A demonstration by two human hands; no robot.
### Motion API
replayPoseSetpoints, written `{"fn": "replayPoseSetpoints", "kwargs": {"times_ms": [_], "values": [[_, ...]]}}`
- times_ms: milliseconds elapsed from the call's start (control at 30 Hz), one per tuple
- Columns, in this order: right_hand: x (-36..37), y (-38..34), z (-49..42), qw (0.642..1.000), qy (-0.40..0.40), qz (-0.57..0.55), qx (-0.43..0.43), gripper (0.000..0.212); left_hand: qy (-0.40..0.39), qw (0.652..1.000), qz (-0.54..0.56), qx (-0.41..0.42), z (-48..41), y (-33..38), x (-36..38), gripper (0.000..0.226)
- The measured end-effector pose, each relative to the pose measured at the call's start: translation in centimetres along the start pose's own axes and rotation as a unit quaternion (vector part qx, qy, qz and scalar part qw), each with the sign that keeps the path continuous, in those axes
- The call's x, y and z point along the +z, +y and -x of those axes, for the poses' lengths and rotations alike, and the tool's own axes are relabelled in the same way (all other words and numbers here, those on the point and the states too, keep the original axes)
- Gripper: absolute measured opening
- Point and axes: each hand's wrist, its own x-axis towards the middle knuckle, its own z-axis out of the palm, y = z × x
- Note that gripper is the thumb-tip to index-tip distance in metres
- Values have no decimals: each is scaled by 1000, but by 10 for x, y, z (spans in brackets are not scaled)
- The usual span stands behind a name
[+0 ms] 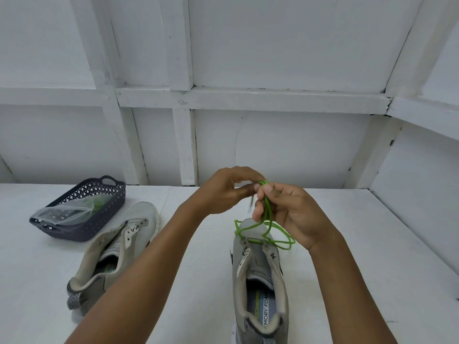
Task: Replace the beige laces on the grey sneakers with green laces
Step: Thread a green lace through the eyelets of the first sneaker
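A grey sneaker (pixel 258 276) stands toe away from me at centre right, with a green lace (pixel 278 240) threaded through its front eyelets and looping over the toe. Both ends of the lace rise to my hands above the toe. My right hand (pixel 290 212) grips the green strands in its curled fingers. My left hand (pixel 226 189) pinches the lace tips against the right hand's fingertips. A second grey sneaker (pixel 116 249), without any lace, lies to the left, partly behind my left forearm.
A dark perforated basket (pixel 82 209) sits at the back left, holding a clear plastic bag (pixel 67 211) with something green inside. The white table (pixel 372 244) is enclosed by white panelled walls behind and to the right.
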Motion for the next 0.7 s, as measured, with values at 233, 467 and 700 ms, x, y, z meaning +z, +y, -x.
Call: {"fn": "replayPoseSetpoints", "kwargs": {"times_ms": [233, 467, 700], "values": [[7, -2, 5, 1000, -4, 3, -18, 25, 71, 987, 66, -131, 6, -29, 15, 18], [12, 2, 9, 1000, -1, 14, -14, 25, 51, 968, -73, -235, 19, -53, 20, 17], [15, -4, 7, 1000, 5, 20, -18, 24, 0, 998, -36, -44, 16, -10, 4, 47]]}}
